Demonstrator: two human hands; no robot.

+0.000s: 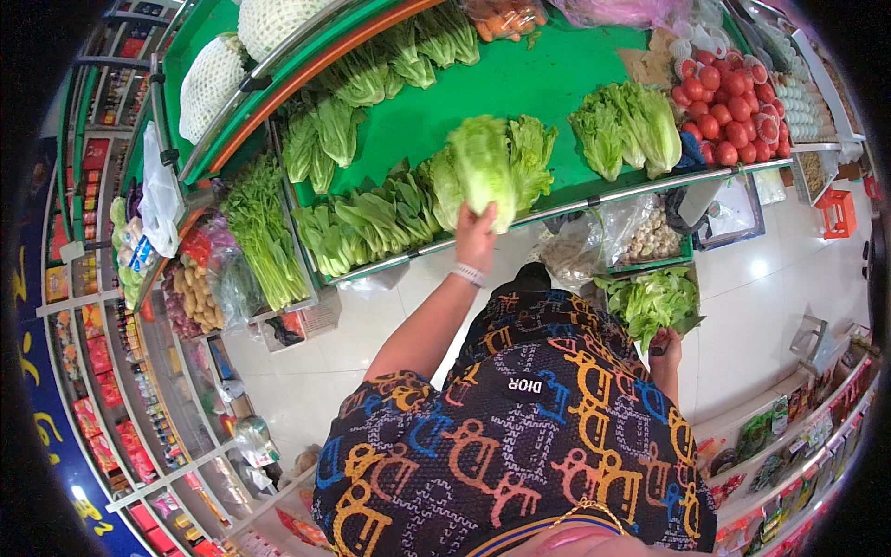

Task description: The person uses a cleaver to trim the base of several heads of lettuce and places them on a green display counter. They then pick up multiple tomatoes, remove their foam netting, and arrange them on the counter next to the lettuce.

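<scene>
A: Nearest item: your patterned shirt (520,436), filling the lower middle. What does your left hand (475,239) hold?

B: Left grip is clamped round the base of a pale green lettuce head (483,172), lifted upright over the front rail (603,197) of the green surface (520,79). A white wristband (469,274) sits on that wrist.

A: And your right hand (665,343)?

B: Right grip is closed on the stems of a leafy bunch (652,302), held low at your right side, above the white floor (770,306) and well apart from the lettuce head.

A: Stock on the surface?

B: Entry one: a second lettuce (531,158) just behind the held one. Entry two: two more lettuces (629,125) to the right. Entry three: red tomatoes (729,107) at the far right. Entry four: dark leafy greens (371,218) along the front left, near your left hand. Entry five: long-stemmed greens (264,232) further left.

A: Below the rail?

B: One clear bag (640,232) of pale round items, contents too small to tell.
</scene>
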